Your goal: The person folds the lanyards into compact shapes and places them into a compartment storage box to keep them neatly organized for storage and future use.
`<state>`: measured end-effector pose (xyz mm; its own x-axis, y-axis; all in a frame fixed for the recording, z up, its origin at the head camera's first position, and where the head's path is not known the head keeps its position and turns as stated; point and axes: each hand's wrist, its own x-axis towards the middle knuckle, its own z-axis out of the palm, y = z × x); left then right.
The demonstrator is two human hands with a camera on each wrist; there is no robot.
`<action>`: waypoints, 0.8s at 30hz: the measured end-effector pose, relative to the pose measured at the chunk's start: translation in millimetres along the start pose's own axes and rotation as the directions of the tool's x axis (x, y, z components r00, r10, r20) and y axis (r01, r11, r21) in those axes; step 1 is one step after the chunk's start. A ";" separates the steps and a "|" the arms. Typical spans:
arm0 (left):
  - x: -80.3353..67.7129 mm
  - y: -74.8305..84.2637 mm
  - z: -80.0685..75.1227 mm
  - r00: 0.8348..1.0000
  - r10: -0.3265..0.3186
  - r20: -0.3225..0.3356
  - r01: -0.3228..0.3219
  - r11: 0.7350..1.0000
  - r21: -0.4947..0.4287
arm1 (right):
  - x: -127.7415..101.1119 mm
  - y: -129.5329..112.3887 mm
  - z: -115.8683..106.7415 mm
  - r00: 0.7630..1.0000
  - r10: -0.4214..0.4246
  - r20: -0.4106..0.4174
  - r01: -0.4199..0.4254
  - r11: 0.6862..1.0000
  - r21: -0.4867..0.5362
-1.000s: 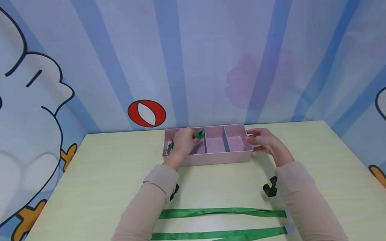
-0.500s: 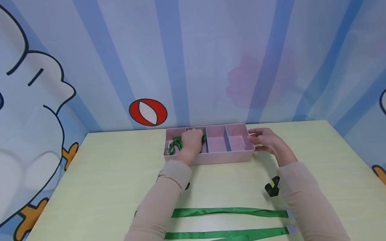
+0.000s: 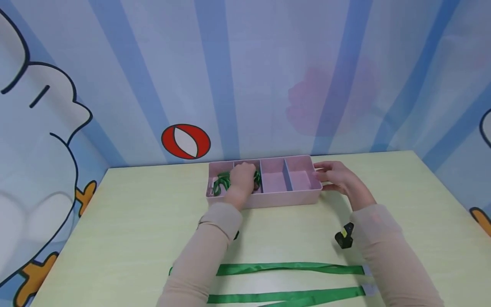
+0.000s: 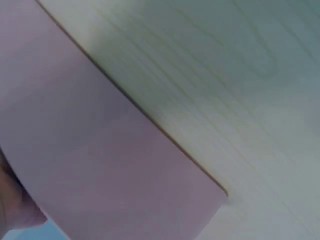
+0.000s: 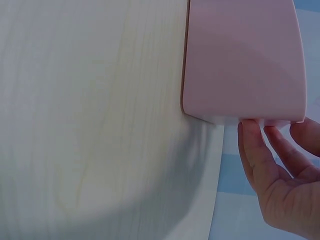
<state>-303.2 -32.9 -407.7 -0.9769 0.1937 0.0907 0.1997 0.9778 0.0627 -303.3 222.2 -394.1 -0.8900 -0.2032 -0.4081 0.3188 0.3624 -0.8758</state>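
Fingers of my left hand [image 3: 242,179] press one green lanyard [image 3: 222,182] into the tray [image 3: 284,199]; right hand [image 3: 334,177] flat at three o'clock; two lanyards [image 3: 287,268] left.

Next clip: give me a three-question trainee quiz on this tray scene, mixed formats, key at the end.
1. True or false: the left hand is inside the tray.
2. Which compartment holds the bundled lanyard? A left, B middle, C right.
3. Fill in: the right hand rests against the tray's ____ end.

Key:
1. True; it is in the left compartment, on the lanyard.
2. A.
3. Right; its fingers touch the rim.
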 end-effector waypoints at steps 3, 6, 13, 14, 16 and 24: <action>-0.9 -6.5 -4.3 0.999 0.021 -0.048 -0.025 0.994 -0.103 | -0.6 0.3 -0.7 1.000 -0.007 -0.005 0.007 1.000 -0.003; -4.0 -14.6 -12.5 0.998 0.024 -0.051 -0.035 0.970 -0.241 | -0.7 1.3 0.0 1.000 -0.013 -0.011 0.013 1.000 0.006; -18.0 -34.0 -34.9 0.998 0.019 0.054 0.009 0.879 -0.476 | -2.8 4.1 2.5 1.000 -0.010 -0.011 0.010 1.000 0.009; -20.8 -36.2 -37.6 0.998 0.028 0.054 0.002 0.875 -0.485 | -3.1 4.7 2.5 1.000 -0.007 -0.011 0.007 1.000 0.008; -26.9 -40.6 -43.7 0.997 0.060 0.049 -0.028 0.870 -0.493 | -3.6 5.6 2.8 1.000 0.000 -0.012 0.000 1.000 0.017; -55.0 -59.8 -67.4 0.990 0.138 0.001 -0.118 0.848 -0.516 | -5.9 2.4 8.2 0.997 0.007 -0.082 -0.010 1.000 -0.029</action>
<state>-256.3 -107.3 -349.4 -0.9399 0.3271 0.0976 0.3241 0.7656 0.5557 -294.6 216.7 -395.8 -0.9115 -0.1255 -0.3918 0.3176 0.3908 -0.8640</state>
